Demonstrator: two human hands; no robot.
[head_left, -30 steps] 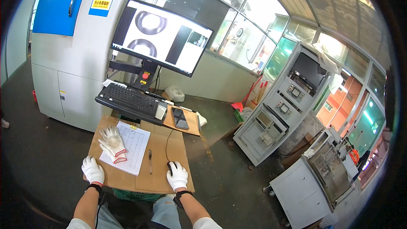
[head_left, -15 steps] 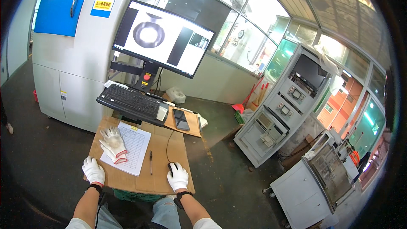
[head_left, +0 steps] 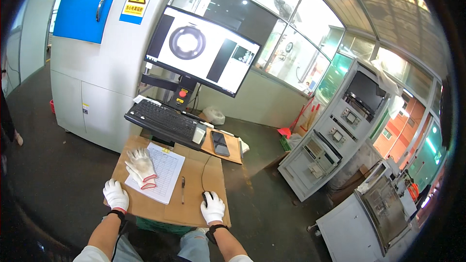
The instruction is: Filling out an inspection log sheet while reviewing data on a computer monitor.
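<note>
My right hand (head_left: 212, 208), in a white knit glove, is closed over a black computer mouse (head_left: 208, 198) on the cardboard tabletop (head_left: 199, 177). The mouse's cable runs up toward the keyboard shelf. My left hand (head_left: 116, 196), gloved the same way, lies on the tabletop's left edge with its fingers stretched out and nothing in them. Between the hands are a printed form sheet (head_left: 168, 177), a pair of used white gloves (head_left: 141, 165) lying on it, and a pen (head_left: 183, 190). Above, a monitor (head_left: 225, 43) displays a dark grey ring with a bright centre.
A keyboard (head_left: 162, 119) and a phone (head_left: 220, 143) sit on a shelf beyond the tabletop. Left stands a large grey cabinet (head_left: 109, 102) with a blue door. At right are an instrument rack (head_left: 330, 136) and a metal workbench (head_left: 354, 223). Someone's foot (head_left: 18, 139) shows far left.
On the monitor, the ring's picture has changed: the dark shape above it is gone and the ring looks more even. The whole view has shifted slightly; both hands keep their places.
</note>
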